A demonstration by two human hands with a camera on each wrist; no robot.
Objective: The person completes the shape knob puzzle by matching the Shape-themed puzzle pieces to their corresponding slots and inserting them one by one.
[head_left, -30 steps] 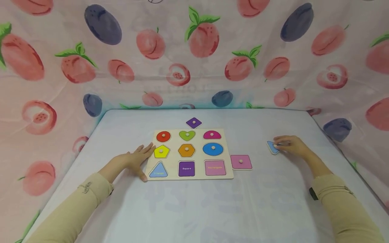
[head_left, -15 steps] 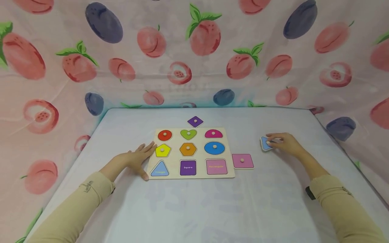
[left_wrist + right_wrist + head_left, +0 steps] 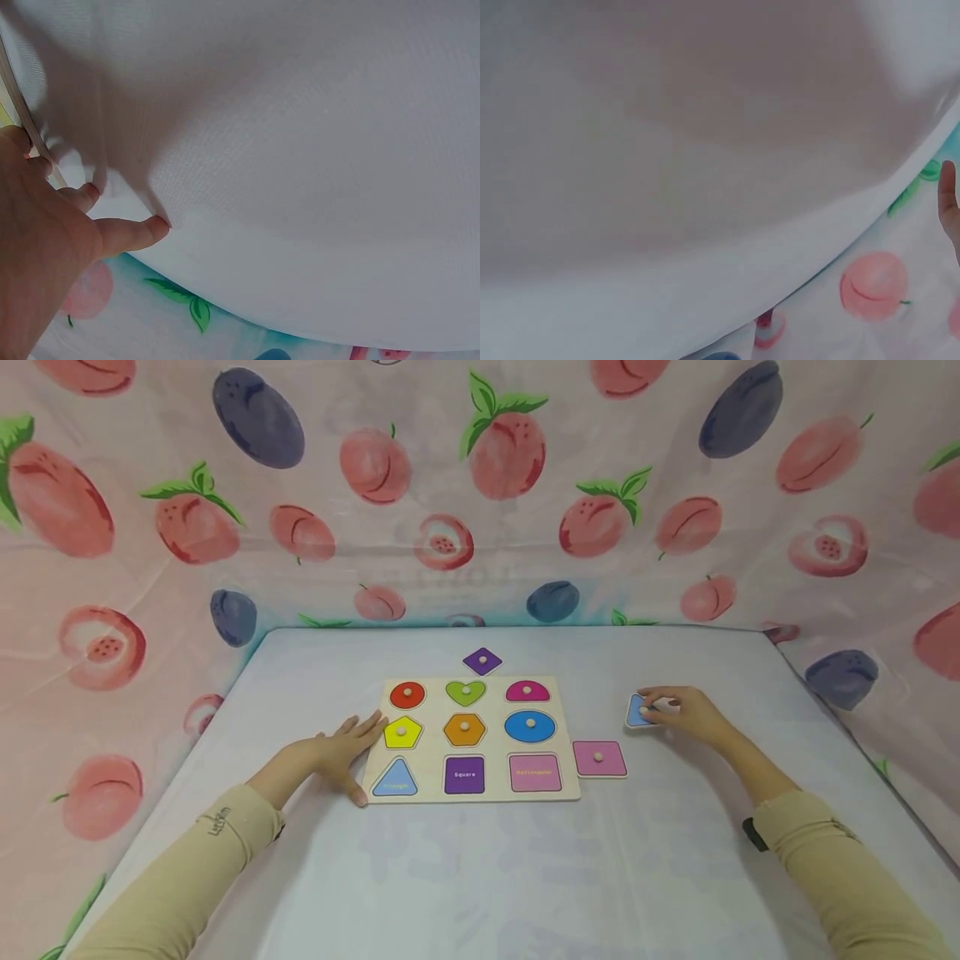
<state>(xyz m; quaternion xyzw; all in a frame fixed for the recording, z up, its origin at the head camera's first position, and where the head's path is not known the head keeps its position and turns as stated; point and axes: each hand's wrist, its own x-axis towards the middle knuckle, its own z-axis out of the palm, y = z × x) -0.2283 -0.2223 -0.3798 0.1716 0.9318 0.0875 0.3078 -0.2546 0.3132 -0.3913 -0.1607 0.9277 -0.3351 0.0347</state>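
Note:
A wooden shape puzzle board (image 3: 420, 758) lies on the table. My left hand (image 3: 341, 758) rests at its left edge with fingers spread; in the left wrist view that hand (image 3: 52, 232) touches the board's side and the cloth. My right hand (image 3: 692, 717) pinches the knob of a light blue triangle puzzle piece (image 3: 635, 711), to the right of the board. Only a finger of the right hand (image 3: 948, 199) shows in the right wrist view. A pink rectangle piece (image 3: 588, 766) lies against the board's right side. Behind the board is a purple square piece (image 3: 476, 658), turned cornerwise.
Knobbed pieces fill the board's back and middle rows, among them a red circle (image 3: 397, 697) and a blue oval (image 3: 517, 727). The front row shows triangle (image 3: 393, 775), square (image 3: 457, 783) and rectangle (image 3: 525, 781) recesses. Fruit-printed cloth (image 3: 480, 560) hangs behind the table.
My right hand has moved left toward the board, carrying the triangle piece, which has turned slightly. The left hand stays on the board's edge.

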